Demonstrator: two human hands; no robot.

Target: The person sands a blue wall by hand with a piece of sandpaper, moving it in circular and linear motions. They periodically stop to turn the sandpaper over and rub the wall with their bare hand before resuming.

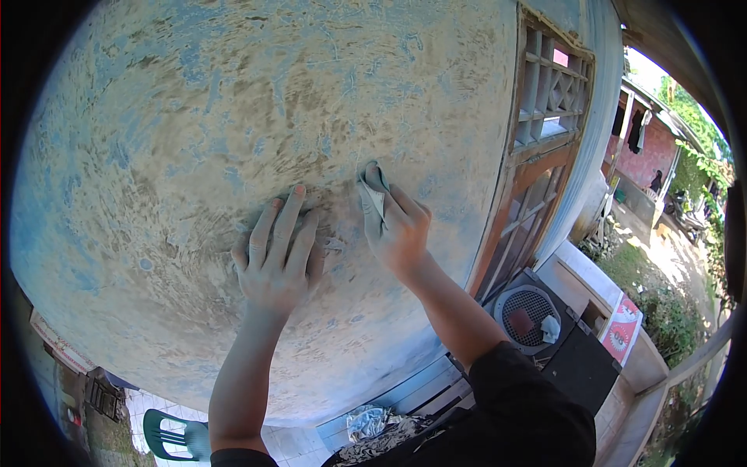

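Hands [274, 272] and folded sheet [377, 184] against wall [194, 124]; red panel [622, 330] print unreadable.

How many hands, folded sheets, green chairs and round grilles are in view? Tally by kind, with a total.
Hands: 2 (left hand, right hand)
Folded sheet: 1
Green chair: 1
Round grille: 1
Total: 5
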